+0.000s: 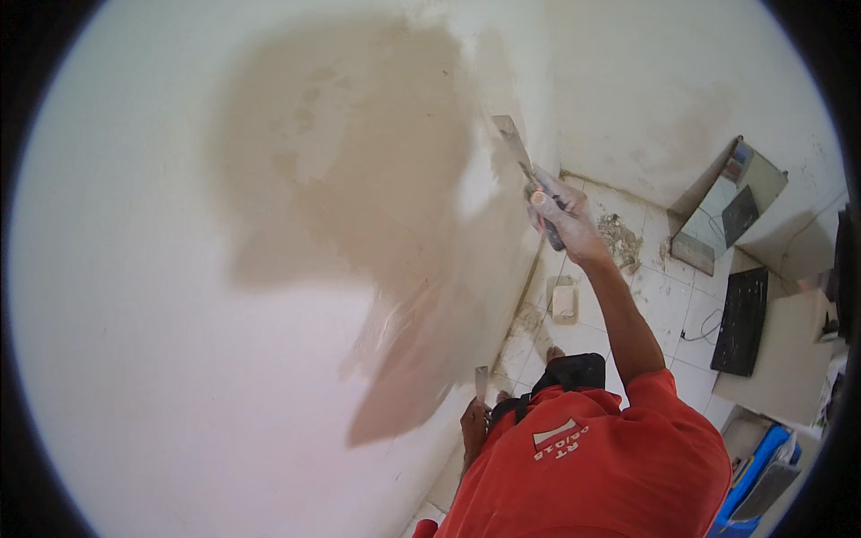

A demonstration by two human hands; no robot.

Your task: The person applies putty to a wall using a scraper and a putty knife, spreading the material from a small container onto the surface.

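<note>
In my right hand (569, 220), closed round the dark handle, is a putty knife (509, 134). Its flat metal blade points up toward the wall (179, 377) and looks slightly apart from it. My left hand (473, 429) is lower, beside my body, its fingers closed on a second putty knife (482, 384) with the blade upward. Broad brownish patches (395, 161) and streaks mark the pale wall; part of the darkness is shadow. Both hands look dusty, the right one more so.
Debris (619, 240) is heaped on the white tiled floor (659, 300), near a pale square container (563, 303). A rectangular mirror (758, 184) leans at the far wall. To the right are a black flat panel (743, 321), a cable (704, 334) and a blue container (753, 471).
</note>
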